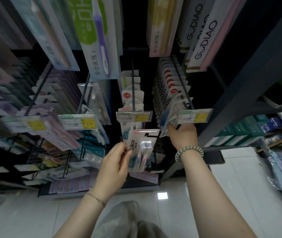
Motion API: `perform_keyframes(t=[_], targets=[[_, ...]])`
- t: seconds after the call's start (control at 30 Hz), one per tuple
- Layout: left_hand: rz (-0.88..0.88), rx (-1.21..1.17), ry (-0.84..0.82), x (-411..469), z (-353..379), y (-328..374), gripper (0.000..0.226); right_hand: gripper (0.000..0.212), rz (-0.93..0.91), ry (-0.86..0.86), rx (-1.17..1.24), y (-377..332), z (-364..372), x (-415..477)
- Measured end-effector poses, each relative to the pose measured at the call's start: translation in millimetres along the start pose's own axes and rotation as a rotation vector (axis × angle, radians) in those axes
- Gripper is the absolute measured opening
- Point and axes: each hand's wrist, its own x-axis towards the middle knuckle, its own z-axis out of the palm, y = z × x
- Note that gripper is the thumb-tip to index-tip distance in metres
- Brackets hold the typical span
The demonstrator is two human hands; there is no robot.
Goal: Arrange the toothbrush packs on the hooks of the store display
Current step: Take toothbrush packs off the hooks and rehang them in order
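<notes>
My left hand (115, 162) grips a white toothbrush pack (141, 148) by its left edge, holding it upright in front of the display, below the middle hook (133, 86). The pack's hang hole shows at its top. My right hand (183, 133) reaches up under the right hook (182, 83) and its fingers hold the front toothbrush pack (170, 115) hanging there, just behind a price tag (195, 115). Its fingertips are partly hidden by the packs.
Rows of hooks with hanging toothbrush packs (92, 98) fill the dark display, each with a yellow price tag (132, 116) at its tip. Larger packs (97, 36) hang overhead. A dark shelf post (239, 100) stands right, with boxed goods (239, 133) beyond. White tiled floor (179, 203) lies below.
</notes>
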Motion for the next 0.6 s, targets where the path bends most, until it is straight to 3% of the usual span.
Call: perform_keyframes(t=[0.23, 0.43, 0.6], targets=[[-0.037, -0.024, -0.015, 0, 1, -1, 0.027, 0.006, 0.053, 0.028, 0.43, 4, 4, 5], [-0.056, -0.036, 0.009, 0, 3, 0, 0.027, 0.023, 0.04, 0.019, 0.636, 5, 4, -2], [-0.069, -0.038, 0.024, 0, 4, 1, 0.024, 0.027, 0.052, 0.051, 0.58, 3, -1, -6]])
